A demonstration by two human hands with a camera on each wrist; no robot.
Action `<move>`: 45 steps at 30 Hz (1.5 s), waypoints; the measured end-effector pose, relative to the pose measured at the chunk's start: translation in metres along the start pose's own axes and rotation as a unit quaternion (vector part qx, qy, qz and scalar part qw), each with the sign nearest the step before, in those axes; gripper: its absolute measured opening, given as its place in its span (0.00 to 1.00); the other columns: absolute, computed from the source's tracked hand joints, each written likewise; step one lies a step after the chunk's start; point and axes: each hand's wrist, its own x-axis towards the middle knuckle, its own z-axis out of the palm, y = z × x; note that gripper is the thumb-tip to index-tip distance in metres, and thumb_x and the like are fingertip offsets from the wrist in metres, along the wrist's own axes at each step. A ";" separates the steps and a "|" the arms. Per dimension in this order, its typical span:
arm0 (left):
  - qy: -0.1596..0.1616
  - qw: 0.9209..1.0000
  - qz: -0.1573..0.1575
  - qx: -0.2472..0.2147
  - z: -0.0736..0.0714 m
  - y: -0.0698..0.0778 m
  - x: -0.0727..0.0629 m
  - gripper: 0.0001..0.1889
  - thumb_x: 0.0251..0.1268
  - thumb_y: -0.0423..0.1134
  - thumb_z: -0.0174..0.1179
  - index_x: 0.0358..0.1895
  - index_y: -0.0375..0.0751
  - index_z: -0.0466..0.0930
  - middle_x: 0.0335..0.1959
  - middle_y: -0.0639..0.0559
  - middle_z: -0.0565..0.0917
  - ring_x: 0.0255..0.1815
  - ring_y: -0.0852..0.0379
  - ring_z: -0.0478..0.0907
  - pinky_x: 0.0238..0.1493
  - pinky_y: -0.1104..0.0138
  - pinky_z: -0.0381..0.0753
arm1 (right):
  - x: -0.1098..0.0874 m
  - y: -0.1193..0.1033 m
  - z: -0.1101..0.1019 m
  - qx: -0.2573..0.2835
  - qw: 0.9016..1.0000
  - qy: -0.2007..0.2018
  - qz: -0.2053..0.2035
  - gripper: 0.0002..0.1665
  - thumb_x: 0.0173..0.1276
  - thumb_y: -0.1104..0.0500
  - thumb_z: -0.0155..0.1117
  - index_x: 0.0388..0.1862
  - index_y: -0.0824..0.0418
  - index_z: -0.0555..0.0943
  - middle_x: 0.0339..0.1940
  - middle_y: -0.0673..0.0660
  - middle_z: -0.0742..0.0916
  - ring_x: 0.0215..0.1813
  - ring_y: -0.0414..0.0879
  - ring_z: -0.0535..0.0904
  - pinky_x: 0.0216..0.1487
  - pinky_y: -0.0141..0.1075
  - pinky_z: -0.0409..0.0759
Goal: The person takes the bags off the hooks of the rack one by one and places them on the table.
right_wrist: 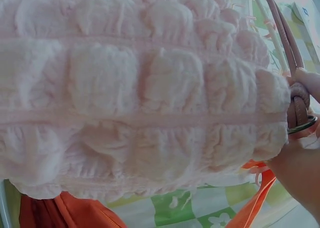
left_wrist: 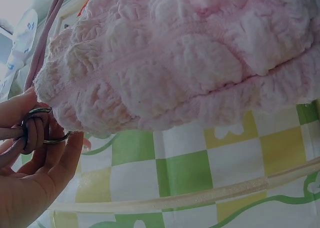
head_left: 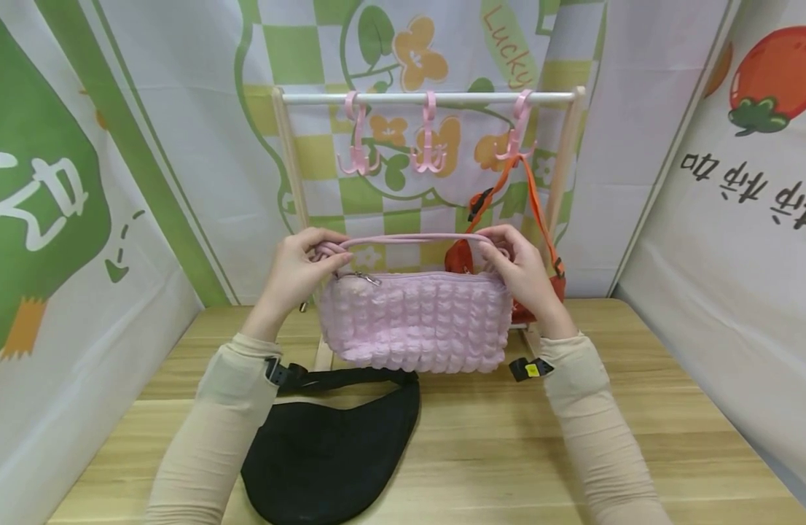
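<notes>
**Pink bag (head_left: 416, 324) held up at both ends by a left hand (head_left: 298, 271) and a right hand (head_left: 522, 277)**

The puffy, puckered pink bag is at the centre of the frame in the head view, its long side running across. Its zipper pull (head_left: 370, 278) lies near the upper left corner of the bag, and a cord handle (head_left: 409, 238) stretches above the top edge from one hand to the other. The left hand, left of centre, pinches the knotted cord at that end; the left wrist view shows its fingers (left_wrist: 69, 163) drawn in around the knot and a metal ring (left_wrist: 47, 109) at the left edge. The right hand, right of centre, pinches the cord at the opposite end, with another knot and ring (right_wrist: 307, 125) at the right edge of the right wrist view.

Behind the bag stands a rack with pale wooden sides and a white rail (head_left: 390, 98) across the upper middle of the frame. Three pink hooks (head_left: 429, 138) hang from the rail. The rightmost one carries the strap (head_left: 535, 195) of an orange bag (head_left: 459, 257), which is partly hidden behind the pink bag and the right hand. A black bag (head_left: 331, 456) lies on the wooden bench (head_left: 508, 452) at the lower middle left, beside the left sleeve (head_left: 200, 430). A green, white and yellow checked backdrop (head_left: 294, 58) fills the upper middle.
</notes>
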 end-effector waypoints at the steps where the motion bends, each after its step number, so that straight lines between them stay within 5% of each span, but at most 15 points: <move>1: 0.001 1.000 0.002 0.003 0.000 0.000 0.000 0.13 0.56 0.36 0.68 0.44 0.36 0.84 0.36 0.46 0.82 0.30 0.62 0.76 0.26 0.78 0.74 | 0.001 0.003 -0.001 0.008 1.000 -0.003 -0.002 0.15 0.71 0.65 0.54 0.54 0.70 0.73 0.30 0.49 0.80 0.30 0.51 0.76 0.29 0.30 0.77; 14: -0.005 0.998 -0.014 -0.056 -0.001 0.003 -0.009 0.13 0.55 0.33 0.67 0.45 0.36 0.83 0.35 0.46 0.82 0.30 0.61 0.78 0.24 0.77 0.74 | -0.003 0.016 -0.006 0.083 0.996 -0.030 0.025 0.19 0.72 0.59 0.55 0.58 0.66 0.71 0.40 0.47 0.81 0.39 0.39 0.77 0.35 0.27 0.75; 23: -0.014 0.997 -0.066 -0.048 -0.001 0.002 -0.014 0.15 0.55 0.34 0.68 0.46 0.40 0.82 0.39 0.46 0.82 0.32 0.59 0.74 0.28 0.76 0.73 | -0.009 0.021 -0.011 0.089 0.994 -0.056 0.036 0.20 0.72 0.59 0.54 0.60 0.63 0.69 0.48 0.49 0.81 0.41 0.45 0.76 0.34 0.28 0.75; 34: -0.030 0.996 -0.048 -0.064 0.001 0.000 -0.017 0.13 0.57 0.30 0.64 0.46 0.38 0.81 0.41 0.44 0.83 0.32 0.60 0.73 0.28 0.77 0.74 | -0.011 0.031 -0.012 0.066 0.996 -0.054 -0.020 0.17 0.74 0.64 0.50 0.58 0.67 0.70 0.34 0.50 0.82 0.32 0.47 0.78 0.28 0.30 0.77; 45: -0.021 0.995 -0.062 -0.069 0.001 -0.004 -0.021 0.14 0.53 0.29 0.66 0.46 0.36 0.82 0.39 0.43 0.84 0.31 0.61 0.75 0.29 0.76 0.77 | -0.013 0.031 -0.015 0.050 0.994 -0.092 -0.028 0.18 0.75 0.63 0.47 0.61 0.66 0.72 0.32 0.53 0.80 0.22 0.42 0.68 0.16 0.32 0.66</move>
